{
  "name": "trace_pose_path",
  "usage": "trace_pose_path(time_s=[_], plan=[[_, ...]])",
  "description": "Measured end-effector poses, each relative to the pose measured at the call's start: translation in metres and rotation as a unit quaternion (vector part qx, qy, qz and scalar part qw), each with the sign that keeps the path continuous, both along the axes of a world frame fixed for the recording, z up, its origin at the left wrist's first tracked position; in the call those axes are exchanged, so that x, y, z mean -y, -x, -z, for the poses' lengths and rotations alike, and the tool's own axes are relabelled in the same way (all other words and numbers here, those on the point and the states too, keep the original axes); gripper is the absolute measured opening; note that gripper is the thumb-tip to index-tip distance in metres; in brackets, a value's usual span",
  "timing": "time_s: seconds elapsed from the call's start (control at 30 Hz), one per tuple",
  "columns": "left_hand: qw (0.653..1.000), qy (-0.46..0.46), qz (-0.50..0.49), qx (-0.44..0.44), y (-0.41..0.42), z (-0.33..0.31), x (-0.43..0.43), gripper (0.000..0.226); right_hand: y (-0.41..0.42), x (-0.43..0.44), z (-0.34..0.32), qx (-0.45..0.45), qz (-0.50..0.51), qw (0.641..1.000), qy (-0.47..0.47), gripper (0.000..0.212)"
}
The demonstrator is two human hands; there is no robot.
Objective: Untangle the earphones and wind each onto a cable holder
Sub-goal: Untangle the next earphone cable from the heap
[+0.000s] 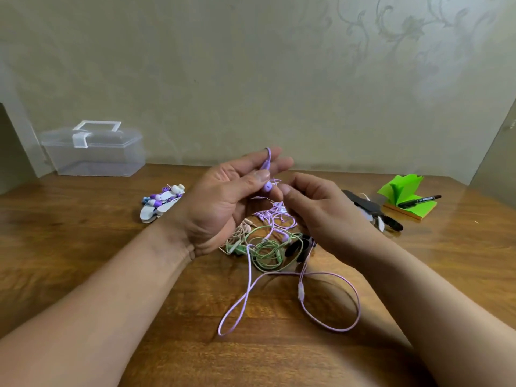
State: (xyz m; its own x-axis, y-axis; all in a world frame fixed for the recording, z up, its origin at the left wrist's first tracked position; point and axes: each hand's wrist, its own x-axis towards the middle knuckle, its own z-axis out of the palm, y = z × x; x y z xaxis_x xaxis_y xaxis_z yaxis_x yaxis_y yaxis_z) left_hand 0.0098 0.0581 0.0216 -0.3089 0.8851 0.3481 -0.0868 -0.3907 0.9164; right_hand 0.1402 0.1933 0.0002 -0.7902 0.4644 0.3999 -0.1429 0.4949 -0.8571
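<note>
**Two hands on one purple earbud above the tangle**

One clear plastic box (pixel 95 152) stands at the back left of the counter (pixel 83 261), against the wall, with its lid down and a white clasp closed; whether it holds anything cannot be told through its walls.

Raised over the middle of the counter, the left hand (pixel 220 202) shows its palm to the camera. Its grip pinches the purple earbud (pixel 267 186), thumb pressing it against the fingers. The earbud's long axis runs nearly upright: the stem points up along the fingers, its cord bends over a fingertip, and the rounded tip points down and toward the camera.

Just beside it, the right hand (pixel 324 213) has its fingers curled, and its grip is closed thumb to forefinger on thin strands of the purple cable (pixel 329 274). From there the cable drops into the heap, then spreads in two long loops on the counter toward the camera, with an inline remote on the right loop.

Under the hands lies the tangle: green earphones (pixel 265 252), a pinkish pair (pixel 240 230) to the left, and a black cable holder (pixel 300 247) touching them on the right.

Left of the hands lie wound earphones on white holders (pixel 162 203). To the right are more black holders (pixel 363 205), a green sticky-note pad (pixel 410 205) and a black marker (pixel 420 201) lying across it.
</note>
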Motion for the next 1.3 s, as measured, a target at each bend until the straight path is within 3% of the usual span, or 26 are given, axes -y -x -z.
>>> trace_pose_path(time_s=[0.13, 0.4, 0.67, 0.8, 0.93, 1.03, 1.3], plan=[[0.989, 0.014, -0.092, -0.116, 0.006, 0.004, -0.004, 0.043, -0.002, 0.001, -0.002, 0.034, 0.055, 0.99, -0.127, 0.018], [0.936, 0.076, -0.162, -0.303, 0.004, 0.008, 0.0, 0.047, -0.013, 0.004, -0.015, 0.028, 0.095, 0.977, -0.187, 0.016], [0.948, 0.08, -0.14, -0.276, 0.0, 0.007, 0.002, 0.048, -0.016, 0.001, -0.019, 0.032, 0.069, 0.987, -0.141, 0.019], [0.976, 0.029, -0.146, -0.161, 0.006, 0.0, 0.002, 0.042, -0.015, -0.006, -0.019, 0.036, 0.146, 0.977, -0.154, 0.02], [0.992, 0.041, -0.102, -0.065, 0.01, -0.005, 0.007, 0.025, -0.015, -0.021, -0.016, 0.008, 0.233, 0.962, -0.143, 0.02], [0.99, 0.092, -0.053, -0.091, 0.009, -0.002, 0.01, 0.016, -0.017, -0.037, -0.016, -0.032, 0.276, 0.953, -0.124, 0.02], [0.963, 0.186, 0.069, -0.181, 0.0, 0.003, 0.012, 0.022, -0.019, -0.057, -0.014, -0.074, 0.309, 0.941, -0.117, 0.017]])
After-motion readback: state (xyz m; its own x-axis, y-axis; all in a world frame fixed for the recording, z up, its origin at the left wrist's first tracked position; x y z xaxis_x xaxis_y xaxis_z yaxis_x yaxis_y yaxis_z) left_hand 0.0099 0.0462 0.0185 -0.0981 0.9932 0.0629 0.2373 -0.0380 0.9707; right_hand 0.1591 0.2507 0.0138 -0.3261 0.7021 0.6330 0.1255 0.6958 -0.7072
